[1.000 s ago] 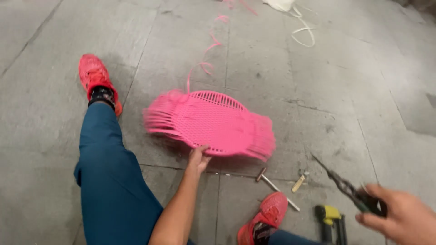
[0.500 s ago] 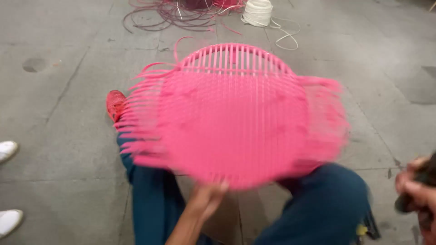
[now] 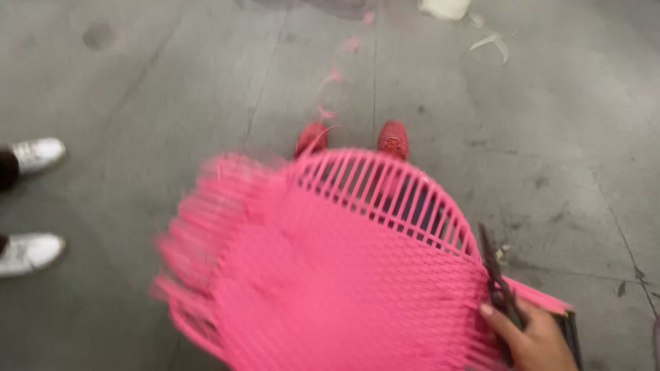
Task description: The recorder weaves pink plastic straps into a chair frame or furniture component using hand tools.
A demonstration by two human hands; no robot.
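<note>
Head view: right hand (image 3: 533,336) grips dark pliers (image 3: 496,282) against pink woven panel (image 3: 344,275).

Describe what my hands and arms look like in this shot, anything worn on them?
Only the right hand shows, at the bottom right corner. It is bare: no glove, ring or watch is visible, and no sleeve reaches the wrist in view. The fingernails look short and unpainted. The left hand and both forearms are out of view.

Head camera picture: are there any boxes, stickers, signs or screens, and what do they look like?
None that I can see: no box, sticker, sign or screen.
Only the pink woven seat, the right hand holding dark pliers, red shoes and another person's white shoes on the grey floor.
</note>
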